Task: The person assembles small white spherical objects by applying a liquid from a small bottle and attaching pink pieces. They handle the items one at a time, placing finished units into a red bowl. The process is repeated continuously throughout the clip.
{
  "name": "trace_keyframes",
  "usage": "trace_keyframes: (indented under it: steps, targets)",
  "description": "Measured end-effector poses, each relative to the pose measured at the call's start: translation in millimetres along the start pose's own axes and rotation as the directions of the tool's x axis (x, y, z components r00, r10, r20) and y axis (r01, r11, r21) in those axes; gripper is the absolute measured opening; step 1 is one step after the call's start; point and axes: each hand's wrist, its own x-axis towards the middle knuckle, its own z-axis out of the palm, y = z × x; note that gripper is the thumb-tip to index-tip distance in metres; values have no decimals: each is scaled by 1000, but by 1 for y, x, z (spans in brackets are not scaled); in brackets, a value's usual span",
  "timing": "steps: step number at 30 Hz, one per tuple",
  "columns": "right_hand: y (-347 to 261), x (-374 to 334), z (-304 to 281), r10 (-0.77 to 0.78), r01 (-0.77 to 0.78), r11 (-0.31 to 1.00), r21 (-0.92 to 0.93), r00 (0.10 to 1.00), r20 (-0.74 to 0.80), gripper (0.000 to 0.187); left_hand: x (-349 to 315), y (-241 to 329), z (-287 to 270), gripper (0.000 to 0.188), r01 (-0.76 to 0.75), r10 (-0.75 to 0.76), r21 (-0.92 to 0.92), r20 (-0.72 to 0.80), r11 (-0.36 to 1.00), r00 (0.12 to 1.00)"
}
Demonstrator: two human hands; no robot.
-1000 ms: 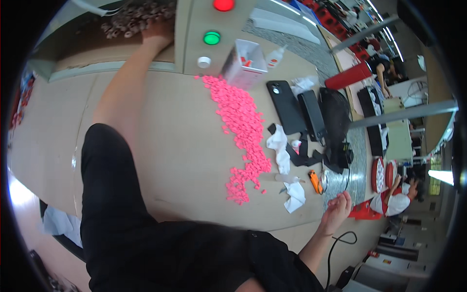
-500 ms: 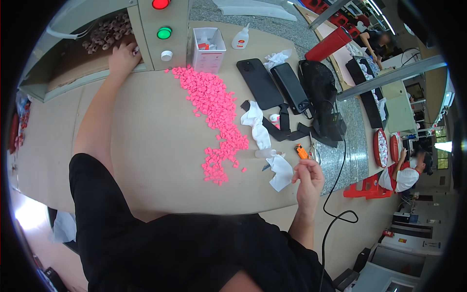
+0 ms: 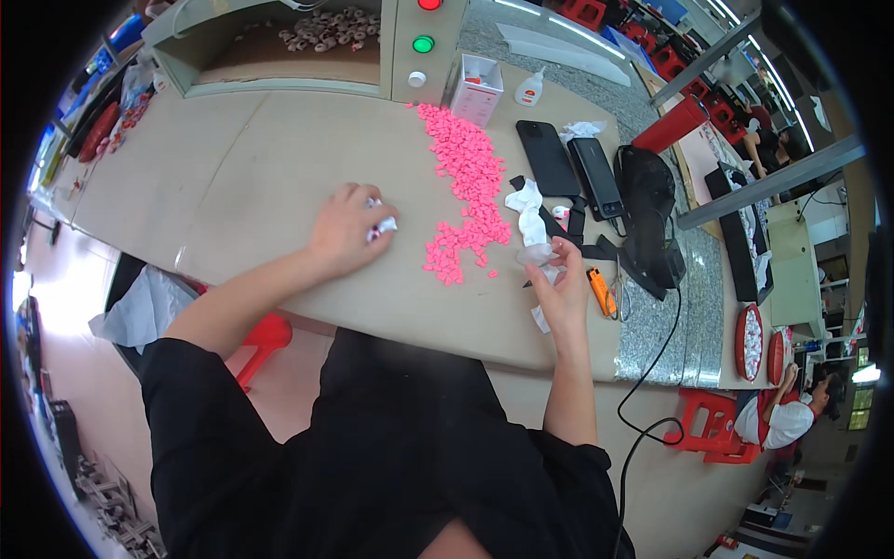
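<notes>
My left hand (image 3: 352, 231) is over the bench, closed around several small whitish pieces (image 3: 380, 224) with dark marks; their kind is unclear. To its right spreads a long heap of small pink pieces (image 3: 470, 168). My right hand (image 3: 563, 291) has its thumb and fingers apart at a small translucent container (image 3: 535, 253). Whether they touch it is unclear. White tissue (image 3: 529, 212) lies just beyond, and more white paper shows partly under this hand. Beside the hand rests an orange handheld tool (image 3: 602, 293).
A cabinet (image 3: 386, 65) with buttons holds many ring-like pieces (image 3: 331, 30) at the back. A white box (image 3: 477, 88), a squeeze bottle (image 3: 530, 88), two black phone-like devices (image 3: 546, 158), a black bag (image 3: 645, 214) and a red cylinder (image 3: 670, 123) stand or lie right. A cable (image 3: 652, 359) hangs off the bench.
My left hand has come out of the cabinet to the middle of the bench, bringing small pieces. My right hand has moved from beside the paper to the translucent container. The view has shifted.
</notes>
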Motion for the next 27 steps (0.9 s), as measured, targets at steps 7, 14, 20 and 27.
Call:
trace_keyframes:
  steps: [7, 14, 20, 27]
  targets:
    - [15, 4, 8, 40, -38, 996, 80, 999, -16, 44, -14, 36, -1, 34, 12, -12, 56, -6, 998, 1000]
    - [13, 4, 8, 25, -21, 994, 111, 999, -36, 32, -16, 44, -2, 52, -112, 112, 128, 9, 985, 994]
    - [2, -9, 0, 133, -148, 915, 375, 989, 66, 30, -21, 40, -3, 51, -122, 125, 62, -56, 991, 991]
    - [-19, -43, 1, 102, -210, 594, 777, 977, 186, 27, -56, 39, -8, 30, 127, -277, -359, -404, 925, 872]
